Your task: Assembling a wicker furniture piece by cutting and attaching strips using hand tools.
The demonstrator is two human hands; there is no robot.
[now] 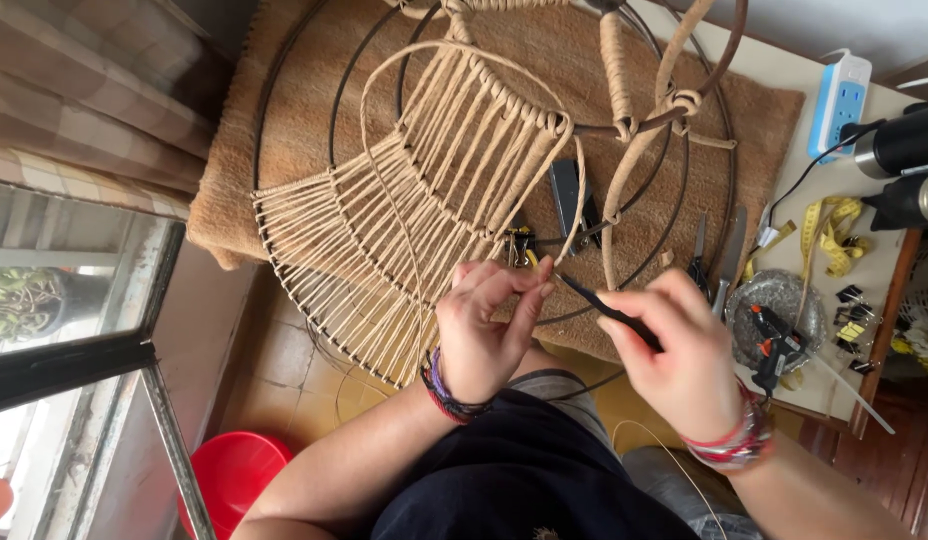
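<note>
While spread across the brown woven mat (314,110), holds centre stage: large round black metal wire frame (267,120), its left part wrapped in tan jute cord (384,230). Nearer, just below the frame's near rim: left hand (481,330), fingers pinched shut on a loose cord strand. Right beside it: right hand (679,355), closed around a slim black tool (609,312) whose tip touches the left fingertips. Farther right, small on the pale table (784,75): black glue gun (774,345), yellow tape measure (834,230).

Both forearms enter from bottom of frame, hands meeting just below centre. Left hand (489,325): fingers curled, thumb and forefinger pinched (bracelets on wrist). Right hand (679,350): fingers closed in grip, banded wrist at lower right.
</note>
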